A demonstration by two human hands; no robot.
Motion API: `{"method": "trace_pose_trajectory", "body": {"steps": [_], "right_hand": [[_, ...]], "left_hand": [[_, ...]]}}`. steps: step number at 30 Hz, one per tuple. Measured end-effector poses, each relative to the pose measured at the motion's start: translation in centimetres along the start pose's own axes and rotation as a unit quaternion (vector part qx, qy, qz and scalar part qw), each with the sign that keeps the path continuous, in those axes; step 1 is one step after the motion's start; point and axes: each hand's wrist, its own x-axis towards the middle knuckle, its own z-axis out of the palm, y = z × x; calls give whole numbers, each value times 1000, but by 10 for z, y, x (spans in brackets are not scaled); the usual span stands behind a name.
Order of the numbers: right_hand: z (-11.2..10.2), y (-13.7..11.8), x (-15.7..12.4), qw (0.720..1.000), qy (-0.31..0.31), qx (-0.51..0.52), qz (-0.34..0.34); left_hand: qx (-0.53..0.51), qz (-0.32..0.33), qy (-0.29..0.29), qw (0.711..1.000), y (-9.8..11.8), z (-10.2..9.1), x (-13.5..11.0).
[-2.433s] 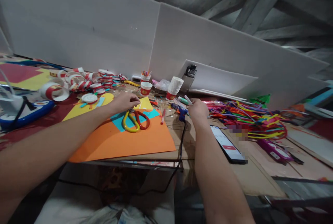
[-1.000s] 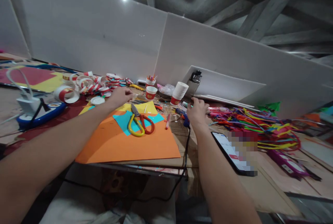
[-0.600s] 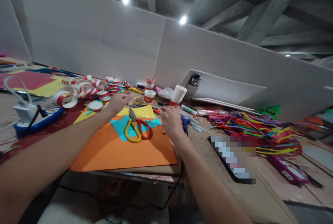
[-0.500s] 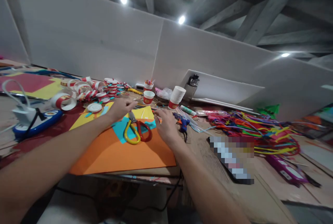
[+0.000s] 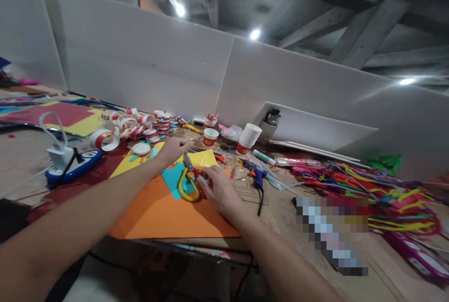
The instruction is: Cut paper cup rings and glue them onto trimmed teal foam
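My left hand (image 5: 174, 150) hovers over the far part of the paper sheets, thumb and fingers pinched together. What sits between its fingertips, if anything, is too small to make out. Scissors (image 5: 188, 191) with one yellow and one red handle lie over blue paper (image 5: 171, 180), blades pointing away from me. The fingers of my right hand (image 5: 219, 187) are curled at the red handle and mostly hide it. Beneath are an orange sheet (image 5: 168, 220) and yellow paper (image 5: 207, 157).
Cut paper-cup rings (image 5: 105, 139) lie at the left beside a blue power strip (image 5: 75, 166). Behind stand a paper cup (image 5: 210, 138), stacked cups (image 5: 248, 138) and a bottle (image 5: 271, 124). To the right are a blue glue gun (image 5: 258, 178), pipe cleaners (image 5: 396, 199) and a blurred-out object (image 5: 326, 234).
My right hand has moved left from beside the paper onto the scissors' red handle. The left hand stays pinched in about the same place. The whole view has shifted somewhat.
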Motion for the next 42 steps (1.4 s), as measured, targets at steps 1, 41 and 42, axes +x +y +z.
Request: {"method": "trace_pose_trajectory", "body": {"steps": [1, 41, 42], "right_hand": [[2, -4, -2, 1000, -2, -10, 7], [-24, 20, 22, 869, 89, 406, 268], [-24, 19, 22, 867, 91, 409, 271]], "left_hand": [[-1, -12, 4, 1000, -1, -2, 2], [185, 119, -360, 907, -9, -25, 9], [191, 121, -361, 905, -8, -24, 9]]}}
